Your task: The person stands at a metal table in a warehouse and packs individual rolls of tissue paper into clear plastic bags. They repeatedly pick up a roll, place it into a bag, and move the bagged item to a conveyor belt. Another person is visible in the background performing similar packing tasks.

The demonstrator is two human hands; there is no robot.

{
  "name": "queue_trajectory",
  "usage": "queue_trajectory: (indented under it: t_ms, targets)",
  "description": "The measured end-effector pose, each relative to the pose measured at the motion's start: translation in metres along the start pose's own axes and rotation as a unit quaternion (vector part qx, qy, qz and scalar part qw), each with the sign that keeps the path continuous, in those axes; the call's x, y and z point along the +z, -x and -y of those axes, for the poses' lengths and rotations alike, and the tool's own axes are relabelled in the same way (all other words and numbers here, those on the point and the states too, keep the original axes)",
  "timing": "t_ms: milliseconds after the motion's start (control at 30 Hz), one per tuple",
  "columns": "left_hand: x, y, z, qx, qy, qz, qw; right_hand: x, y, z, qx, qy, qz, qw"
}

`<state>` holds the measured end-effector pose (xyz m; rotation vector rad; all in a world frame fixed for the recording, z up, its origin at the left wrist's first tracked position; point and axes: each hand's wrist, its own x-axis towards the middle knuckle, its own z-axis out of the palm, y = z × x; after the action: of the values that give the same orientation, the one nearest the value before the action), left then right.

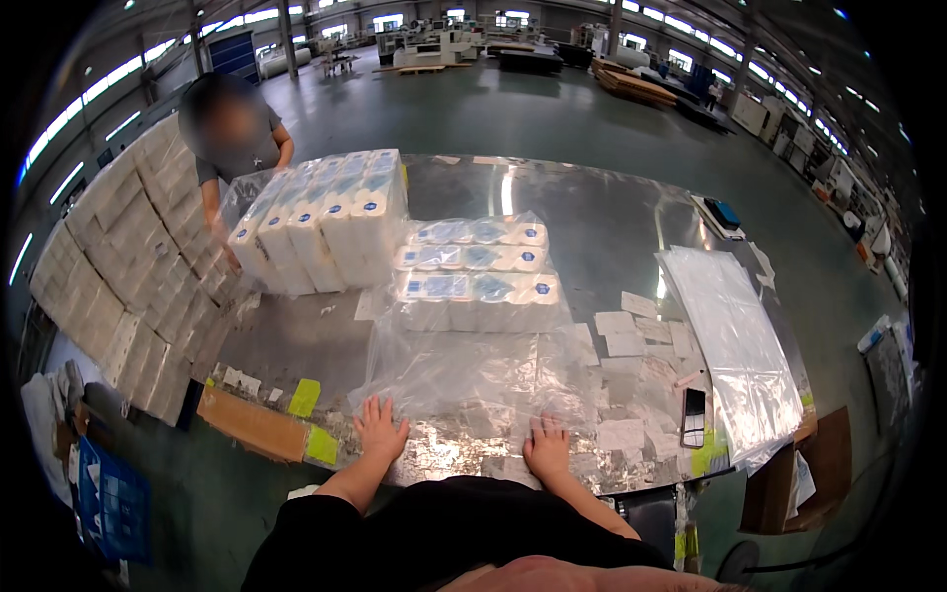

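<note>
My left hand (381,431) lies with its fingers spread at the near edge of a clear plastic bag (464,367). On the bag's other near corner rests my right hand (547,447), fingers stretched out flat and holding nothing. Inside the far part of the bag are packs of toilet rolls (478,288) in printed wrap, set in rows. The bag's near part lies loose and wrinkled on the metal-topped table (449,459) between my hands and the packs.
A taller bagged block of toilet roll packs (321,222) stands far left, with another person (232,138) beside it. Wrapped bundles (128,266) are piled left of the table. At right lie flat plastic bags (735,345), a phone (693,417) and a notepad (720,219).
</note>
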<state>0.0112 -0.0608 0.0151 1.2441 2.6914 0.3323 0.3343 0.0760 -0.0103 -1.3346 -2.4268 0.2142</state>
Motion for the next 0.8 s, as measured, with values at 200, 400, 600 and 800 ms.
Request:
queue_trajectory:
  t_ms: [200, 400, 600, 800]
  targets:
    - [-0.004, -0.001, -0.002, -0.005, -0.001, 0.012, 1.0, -0.001, -0.001, 0.005, 0.002, -0.001, -0.031, 1.0]
    - [-0.007, -0.005, -0.005, 0.002, -0.018, 0.002, 1.0, -0.1, -0.047, 0.065, 0.07, -0.292, 0.192, 0.934]
    - [-0.003, 0.001, 0.001, -0.007, -0.036, -0.003, 0.999, -0.286, -0.093, 0.136, -0.234, -0.759, 0.144, 0.59]
    - [-0.007, -0.002, -0.003, -0.008, -0.046, 0.015, 0.999, -0.377, -0.132, 0.183, -0.549, -0.683, 0.37, 0.308]
